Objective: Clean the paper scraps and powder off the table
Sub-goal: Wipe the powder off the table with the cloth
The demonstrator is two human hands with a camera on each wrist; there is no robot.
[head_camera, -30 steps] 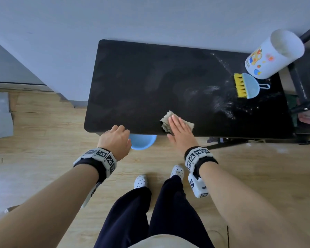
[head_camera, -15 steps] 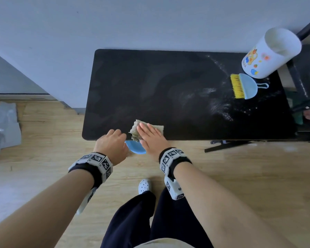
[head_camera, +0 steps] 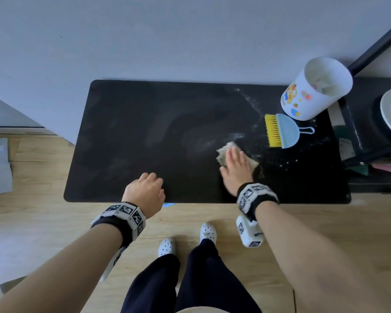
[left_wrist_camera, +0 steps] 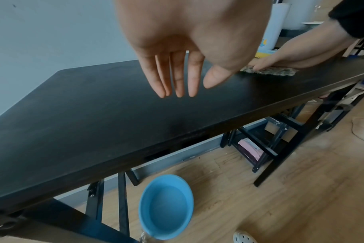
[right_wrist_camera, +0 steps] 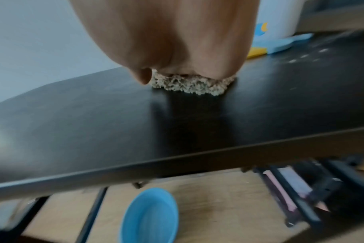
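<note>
Since half a second ago your right hand [head_camera: 235, 170] has carried the cloth [head_camera: 224, 152] away from the front edge and off to the right, onto the powder [head_camera: 215, 143] smeared across the right part of the black surface [head_camera: 133, 136]. It now lies flat on the cloth, fingers straight and together, pressing it down — the right wrist view shows the nubbly cloth edge [right_wrist_camera: 189, 85] poking out beneath the palm. Your left hand [head_camera: 145, 193] has come up over the front edge; its fingers [left_wrist_camera: 175, 74] hang straight and relaxed above the surface, holding nothing. More powder streaks and specks lie to the right of the cloth, near the small blue brush with yellow bristles [head_camera: 282, 131] and up toward the white cartoon-printed cup [head_camera: 314, 91] at the back right corner. The blue bowl [left_wrist_camera: 166, 207] sits on the wooden floor under the front edge — well apart from the cloth.
</note>
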